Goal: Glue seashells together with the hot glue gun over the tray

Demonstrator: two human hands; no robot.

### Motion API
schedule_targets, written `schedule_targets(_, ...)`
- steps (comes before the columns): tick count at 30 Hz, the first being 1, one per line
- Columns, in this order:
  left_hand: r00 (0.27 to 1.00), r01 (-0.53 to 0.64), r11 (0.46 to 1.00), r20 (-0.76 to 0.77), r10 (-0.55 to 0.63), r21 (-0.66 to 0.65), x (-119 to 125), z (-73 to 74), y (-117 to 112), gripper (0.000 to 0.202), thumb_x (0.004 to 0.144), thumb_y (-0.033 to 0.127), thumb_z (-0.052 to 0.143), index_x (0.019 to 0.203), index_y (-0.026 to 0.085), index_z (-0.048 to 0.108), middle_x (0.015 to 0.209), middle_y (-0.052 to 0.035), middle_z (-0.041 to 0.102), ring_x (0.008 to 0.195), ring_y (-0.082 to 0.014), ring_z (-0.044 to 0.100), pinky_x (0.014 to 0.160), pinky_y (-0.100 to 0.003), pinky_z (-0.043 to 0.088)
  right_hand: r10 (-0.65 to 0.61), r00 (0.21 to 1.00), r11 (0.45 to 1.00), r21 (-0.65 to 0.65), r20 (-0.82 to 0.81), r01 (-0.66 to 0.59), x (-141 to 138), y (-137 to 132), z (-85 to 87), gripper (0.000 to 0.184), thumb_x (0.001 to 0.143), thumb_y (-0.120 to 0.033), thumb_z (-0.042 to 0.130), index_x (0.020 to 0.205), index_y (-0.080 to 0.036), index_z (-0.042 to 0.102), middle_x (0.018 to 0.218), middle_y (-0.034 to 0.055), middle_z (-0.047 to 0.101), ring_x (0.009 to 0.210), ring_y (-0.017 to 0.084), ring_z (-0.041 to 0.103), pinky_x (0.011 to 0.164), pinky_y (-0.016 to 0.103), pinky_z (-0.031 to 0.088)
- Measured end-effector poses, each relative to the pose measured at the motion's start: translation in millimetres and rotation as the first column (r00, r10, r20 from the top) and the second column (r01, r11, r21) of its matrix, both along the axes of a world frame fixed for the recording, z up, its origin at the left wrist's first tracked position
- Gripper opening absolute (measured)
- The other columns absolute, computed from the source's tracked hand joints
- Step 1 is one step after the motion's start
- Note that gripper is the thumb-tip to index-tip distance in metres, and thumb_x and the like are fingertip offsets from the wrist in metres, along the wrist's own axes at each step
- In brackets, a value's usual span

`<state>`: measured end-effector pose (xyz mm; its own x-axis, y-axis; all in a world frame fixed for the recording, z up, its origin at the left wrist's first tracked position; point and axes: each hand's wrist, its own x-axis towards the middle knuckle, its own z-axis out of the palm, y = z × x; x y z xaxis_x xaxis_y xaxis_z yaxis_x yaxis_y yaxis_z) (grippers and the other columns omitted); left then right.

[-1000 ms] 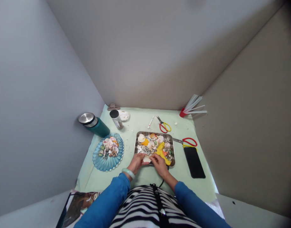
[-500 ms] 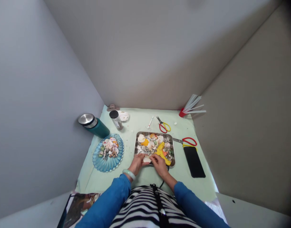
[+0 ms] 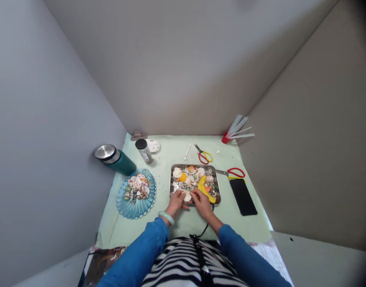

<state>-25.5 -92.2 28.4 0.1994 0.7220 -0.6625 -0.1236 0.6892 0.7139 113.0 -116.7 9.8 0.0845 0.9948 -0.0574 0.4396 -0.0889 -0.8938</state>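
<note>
One tray (image 3: pixel 218 185) of shells (image 3: pixel 189 180) — left hand (image 3: pixel 175 202), right hand (image 3: pixel 202 203) over it.

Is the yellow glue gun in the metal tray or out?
In: the yellow glue gun lies among seashells within the metal tray.

The left sleeve (image 3: pixel 135 255) is plain blue and stops a bit behind the left hand (image 3: pixel 176 202). The right sleeve (image 3: pixel 245 255) is blue too and stops behind the right hand (image 3: pixel 202 202). A smooth, pale green bangle (image 3: pixel 166 217) goes round the wrist just behind the left hand. Below both hands is a top (image 3: pixel 171 263) with black and white stripes. A black strap (image 3: pixel 201 260) with a shiny bit (image 3: pixel 205 269) runs down its front.
</note>
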Motion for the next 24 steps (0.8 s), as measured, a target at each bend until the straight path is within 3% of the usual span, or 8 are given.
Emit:
schedule_targets(6, 0.999, 0.051, 0.998, -0.001, -0.051, -0.025, -2.0, -2.0, 4.3, 0.029, 0.085, 0.038, 0.056, 0.094, 0.011, 0.052, 0.082, -0.0101, 0.067, 0.053, -0.0145, 0.066, 0.039, -0.019, 0.046, -0.025, 0.997, 0.999, 0.037, 0.066, 0.023, -4.1, -1.2, -2.1, 0.025, 0.087, -0.039, 0.049, 0.083, -0.019, 0.065, 0.072, 0.0030, 0.066, 0.067, 0.018, 0.059, 0.062, 0.026, 0.043)
schedule_targets(11, 0.999, 0.043, 0.999, -0.031, -0.044, -0.023, -1.4, -3.3, 8.7, 0.042, 0.088, 0.051, 0.045, 0.094, 0.011, 0.054, 0.067, -0.0056, 0.065, 0.040, -0.0092, 0.055, 0.032, -0.017, 0.032, -0.028, 0.995, 0.997, 0.077, 0.093, 0.021, -5.6, -0.6, -1.6, 0.026, 0.088, -0.039, 0.048, 0.083, -0.020, 0.066, 0.079, 0.0043, 0.068, 0.073, 0.019, 0.060, 0.067, 0.027, 0.044)
schedule_targets(15, 0.997, 0.041, 0.999, -0.064, -0.042, -0.018, 2.0, -4.9, 8.8, 0.041, 0.090, 0.048, 0.040, 0.092, 0.011, 0.055, 0.064, -0.0042, 0.063, 0.037, -0.0082, 0.051, 0.031, -0.017, 0.029, -0.008, 0.995, 0.997, 0.083, 0.097, 0.000, -3.8, -1.2, -2.8, 0.026, 0.089, -0.038, 0.048, 0.081, -0.020, 0.065, 0.078, 0.0041, 0.067, 0.073, 0.019, 0.060, 0.066, 0.027, 0.044)
schedule_targets(20, 0.993, 0.054, 0.998, -0.109, -0.051, 0.020, 5.4, -5.7, 4.6, 0.029, 0.083, 0.041, 0.056, 0.088, 0.013, 0.053, 0.066, -0.0015, 0.061, 0.042, -0.0083, 0.055, 0.031, -0.015, 0.030, 0.024, 0.995, 0.998, 0.064, 0.100, -0.031, 0.3, -2.5, -4.5, 0.024, 0.090, -0.037, 0.046, 0.082, -0.020, 0.062, 0.075, 0.0032, 0.066, 0.069, 0.018, 0.060, 0.063, 0.026, 0.043)
schedule_targets(24, 0.988, 0.046, 0.997, -0.150, -0.036, 0.062, 6.9, -3.8, 1.3, 0.028, 0.082, 0.041, 0.057, 0.084, 0.013, 0.052, 0.064, 0.0000, 0.059, 0.042, -0.0075, 0.054, 0.031, -0.014, 0.030, 0.072, 0.990, 0.996, 0.039, 0.119, -0.077, 3.2, -1.9, -4.0, 0.025, 0.090, -0.038, 0.045, 0.079, -0.020, 0.058, 0.069, 0.0019, 0.063, 0.065, 0.017, 0.058, 0.061, 0.025, 0.041)
